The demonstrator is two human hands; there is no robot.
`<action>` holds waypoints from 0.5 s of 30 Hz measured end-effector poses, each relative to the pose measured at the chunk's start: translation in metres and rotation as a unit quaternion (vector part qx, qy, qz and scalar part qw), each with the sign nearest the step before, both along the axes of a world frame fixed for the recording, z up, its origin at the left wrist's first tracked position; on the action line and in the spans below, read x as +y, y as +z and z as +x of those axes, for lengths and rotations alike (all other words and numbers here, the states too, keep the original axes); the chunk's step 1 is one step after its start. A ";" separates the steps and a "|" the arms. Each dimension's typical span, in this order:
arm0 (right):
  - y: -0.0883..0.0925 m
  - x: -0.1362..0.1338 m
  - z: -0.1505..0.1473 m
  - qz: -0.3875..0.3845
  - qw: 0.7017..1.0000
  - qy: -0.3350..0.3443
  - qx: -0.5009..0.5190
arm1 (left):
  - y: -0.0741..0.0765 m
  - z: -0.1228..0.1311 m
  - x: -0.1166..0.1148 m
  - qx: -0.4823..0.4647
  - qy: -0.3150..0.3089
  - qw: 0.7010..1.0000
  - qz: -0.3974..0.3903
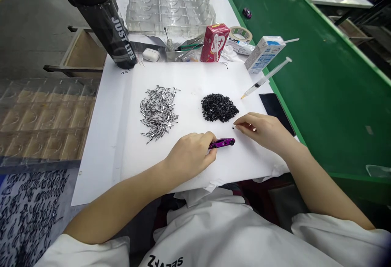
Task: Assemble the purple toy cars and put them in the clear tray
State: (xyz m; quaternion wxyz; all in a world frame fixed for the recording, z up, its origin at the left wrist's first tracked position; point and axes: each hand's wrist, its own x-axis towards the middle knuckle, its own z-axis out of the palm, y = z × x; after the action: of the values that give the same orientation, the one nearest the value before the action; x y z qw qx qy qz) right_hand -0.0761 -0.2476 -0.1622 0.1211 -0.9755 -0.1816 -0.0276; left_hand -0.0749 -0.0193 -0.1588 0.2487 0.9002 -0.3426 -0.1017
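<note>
Currently, the left hand point(192, 152) is pinching a purple piece point(224, 142) jutting past its fingers point(209, 137); whether the right hand point(259, 130) is gripping is unclear.

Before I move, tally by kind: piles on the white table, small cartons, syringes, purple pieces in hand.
Piles: 2, silver pile and black pile
Cartons: 2, red carton and white carton
Syringe: 1
Purple piece in left hand: 1
Total: 6

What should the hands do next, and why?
Maybe the right hand should pinch up the little black bit: it sits right beside that hand, apart from the black pile, while the left hand already holds the purple piece.
</note>
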 end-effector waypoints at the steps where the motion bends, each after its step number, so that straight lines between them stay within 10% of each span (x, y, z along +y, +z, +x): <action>1: -0.001 -0.001 0.001 -0.001 1.000 0.018 -0.002 | 0.000 0.000 0.000 0.001 0.000 1.000 -0.001; 15: 0.002 0.037 -0.028 0.036 0.966 0.130 -0.220 | -0.002 -0.001 0.000 -0.001 -0.005 1.000 -0.004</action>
State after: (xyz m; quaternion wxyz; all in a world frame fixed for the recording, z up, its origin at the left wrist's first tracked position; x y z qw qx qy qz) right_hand -0.1040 -0.2105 -0.1603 0.1155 -0.9086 -0.3279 -0.2316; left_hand -0.0760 -0.0188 -0.1612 0.2511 0.8977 -0.3476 -0.1010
